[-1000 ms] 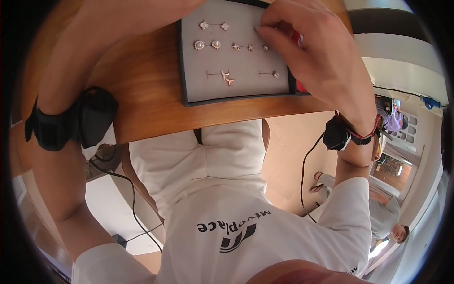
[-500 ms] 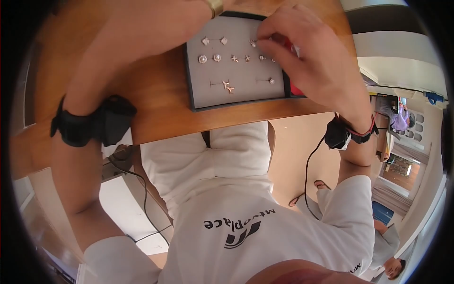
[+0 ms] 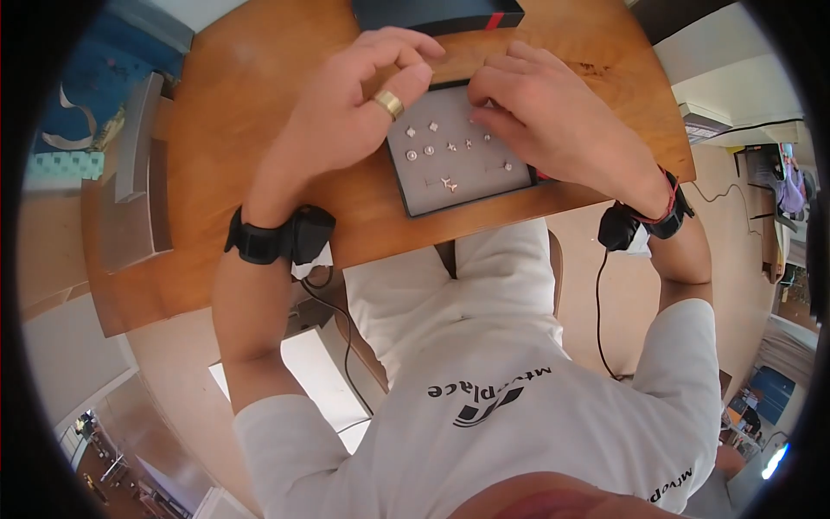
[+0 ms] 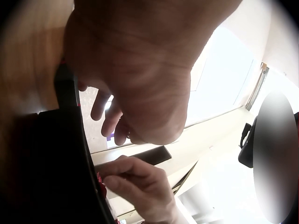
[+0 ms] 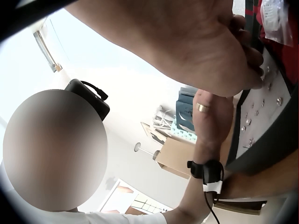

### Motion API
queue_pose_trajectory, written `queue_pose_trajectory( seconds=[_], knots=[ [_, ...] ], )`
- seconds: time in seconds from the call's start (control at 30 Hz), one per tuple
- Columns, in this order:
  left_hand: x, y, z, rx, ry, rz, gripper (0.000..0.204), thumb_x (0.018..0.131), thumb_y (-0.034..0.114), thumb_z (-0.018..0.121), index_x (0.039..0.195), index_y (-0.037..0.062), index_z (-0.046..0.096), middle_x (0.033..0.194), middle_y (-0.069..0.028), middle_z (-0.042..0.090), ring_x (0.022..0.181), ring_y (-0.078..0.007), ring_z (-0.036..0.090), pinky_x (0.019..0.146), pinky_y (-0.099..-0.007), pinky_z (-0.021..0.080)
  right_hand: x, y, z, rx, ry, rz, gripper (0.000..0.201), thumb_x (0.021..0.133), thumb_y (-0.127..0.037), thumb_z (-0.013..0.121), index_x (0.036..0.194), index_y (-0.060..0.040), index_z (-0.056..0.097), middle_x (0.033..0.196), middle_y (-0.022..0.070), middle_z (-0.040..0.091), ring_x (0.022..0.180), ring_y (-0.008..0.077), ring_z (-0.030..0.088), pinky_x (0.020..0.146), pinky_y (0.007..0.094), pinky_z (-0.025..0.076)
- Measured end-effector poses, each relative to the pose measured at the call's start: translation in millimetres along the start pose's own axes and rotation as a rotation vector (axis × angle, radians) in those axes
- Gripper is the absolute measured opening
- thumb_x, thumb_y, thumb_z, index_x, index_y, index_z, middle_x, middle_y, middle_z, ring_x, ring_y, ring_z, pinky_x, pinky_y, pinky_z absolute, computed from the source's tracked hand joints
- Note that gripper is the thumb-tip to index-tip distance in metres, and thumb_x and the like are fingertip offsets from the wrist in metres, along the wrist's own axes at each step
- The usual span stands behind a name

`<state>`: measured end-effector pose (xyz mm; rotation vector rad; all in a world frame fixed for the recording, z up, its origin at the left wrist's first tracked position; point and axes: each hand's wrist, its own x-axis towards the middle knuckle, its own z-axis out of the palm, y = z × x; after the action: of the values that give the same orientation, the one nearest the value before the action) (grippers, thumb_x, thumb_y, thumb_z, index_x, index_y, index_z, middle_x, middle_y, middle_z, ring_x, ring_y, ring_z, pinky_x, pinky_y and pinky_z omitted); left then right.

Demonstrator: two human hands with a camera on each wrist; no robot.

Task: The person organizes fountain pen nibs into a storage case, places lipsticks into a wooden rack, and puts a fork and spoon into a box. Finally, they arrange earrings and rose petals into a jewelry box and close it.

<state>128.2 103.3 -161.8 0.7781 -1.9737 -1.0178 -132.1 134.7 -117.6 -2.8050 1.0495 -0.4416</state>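
A shallow black-edged box with a grey pad (image 3: 467,195) lies near the table's front edge. Small earrings sit on the pad: flower-shaped studs (image 3: 434,126), round pearl ones (image 3: 411,156), star-shaped ones (image 3: 451,147) and a branched pair (image 3: 449,185). My right hand (image 3: 558,121) is over the pad's upper right, thumb and forefinger pinched at an earring that they mostly hide. My left hand (image 3: 346,108), with a gold ring, hovers at the box's upper left, fingers loosely bent and holding nothing. In the right wrist view, earrings (image 5: 279,101) show below my right hand (image 5: 201,51).
A black box with a red ribbon (image 3: 439,12) lies at the table's far edge. Beside the pad, a clear plastic bag (image 5: 276,21) rests on red material (image 5: 290,56). A cardboard piece (image 3: 143,173) stands at the table's left. Cables hang from both wrists.
The head view has shifted, showing more table and the black box beyond. My left hand has come fully into view, its fingers clear of the pad. My right hand stays over the pad's upper right.
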Motion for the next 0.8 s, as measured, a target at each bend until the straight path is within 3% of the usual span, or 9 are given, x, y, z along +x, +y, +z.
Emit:
queue_pose_trajectory(
  seconds=[0.03, 0.1, 0.23, 0.43, 0.63, 0.7, 0.8],
  knots=[
    [-0.7, 5.3, 0.0, -0.019, -0.021, -0.011, 0.013, 0.105, 0.015, 0.068, 0.102, 0.0035, 0.071, 0.13, -0.0086, 0.071, 0.116, -0.0234, 0.064, 0.099, -0.0367, 0.05, 0.8, -1.3, -6.4, -0.007, 0.012, -0.002, 0.01, 0.094, -0.007, 0.073, 0.102, -0.0024, 0.067, 0.093, 0.0105, 0.064, 0.094, 0.0311, 0.058, 0.084, 0.0424, 0.05],
    [-2.2, 12.5, 0.4, -0.032, -0.044, -0.02, 0.017, 0.108, 0.017, 0.065, 0.102, 0.003, 0.071, 0.131, -0.0084, 0.071, 0.117, -0.0212, 0.063, 0.099, -0.0359, 0.05, 0.6, -9.8, -19.0, 0.246, 0.153, 0.077, 0.019, 0.095, -0.005, 0.074, 0.113, -0.0035, 0.069, 0.093, 0.0109, 0.064, 0.093, 0.0312, 0.06, 0.08, 0.0412, 0.05],
    [7.3, 18.4, -1.4, -0.087, -0.052, -0.011, 0.016, 0.108, 0.016, 0.065, 0.103, 0.0026, 0.071, 0.132, -0.0104, 0.071, 0.12, -0.0223, 0.062, 0.101, -0.0375, 0.05, 6.3, -14.7, -27.7, 0.33, 0.18, 0.077, 0.025, 0.096, -0.003, 0.073, 0.12, -0.0041, 0.069, 0.094, 0.0114, 0.063, 0.09, 0.0314, 0.062, 0.078, 0.0404, 0.051],
    [5.6, 13.6, 1.2, -0.094, -0.081, 0.045, 0.018, 0.108, 0.017, 0.065, 0.107, 0.001, 0.072, 0.134, -0.0123, 0.069, 0.121, -0.0227, 0.063, 0.103, -0.0376, 0.05, 10.0, -17.2, -9.3, 0.265, 0.286, -0.018, 0.02, 0.098, -0.004, 0.071, 0.118, -0.0039, 0.068, 0.096, 0.0114, 0.064, 0.09, 0.0316, 0.063, 0.078, 0.0419, 0.052],
    [5.3, 21.0, 0.4, -0.241, -0.095, -0.03, 0.024, 0.112, 0.017, 0.06, 0.117, -0.0014, 0.073, 0.133, -0.0107, 0.069, 0.117, -0.019, 0.064, 0.101, -0.0334, 0.05, 8.3, -23.1, -6.2, 0.366, 0.267, 0.1, 0.014, 0.098, -0.002, 0.069, 0.112, -0.0027, 0.069, 0.097, 0.0087, 0.066, 0.085, 0.0251, 0.064, 0.076, 0.0372, 0.053],
    [4.7, 19.3, 1.4, -0.289, -0.103, -0.038, 0.025, 0.113, 0.018, 0.058, 0.12, -0.0017, 0.073, 0.133, -0.0103, 0.069, 0.116, -0.0179, 0.065, 0.101, -0.0323, 0.05, 9.6, -26.4, -4.9, 0.414, 0.353, 0.114, 0.008, 0.094, -0.007, 0.069, 0.099, -0.0018, 0.064, 0.09, 0.0137, 0.068, 0.083, 0.0362, 0.065, 0.074, 0.0453, 0.053],
    [7.0, 19.0, 5.0, -0.307, -0.092, -0.006, 0.026, 0.114, 0.019, 0.058, 0.122, -0.0017, 0.072, 0.131, -0.0097, 0.069, 0.115, -0.0168, 0.065, 0.101, -0.0313, 0.051, 9.5, -28.8, -7.9, 0.422, 0.373, 0.122, 0.009, 0.094, -0.006, 0.07, 0.099, -0.002, 0.064, 0.089, 0.0125, 0.067, 0.082, 0.0333, 0.065, 0.072, 0.0432, 0.053]
  ],
)
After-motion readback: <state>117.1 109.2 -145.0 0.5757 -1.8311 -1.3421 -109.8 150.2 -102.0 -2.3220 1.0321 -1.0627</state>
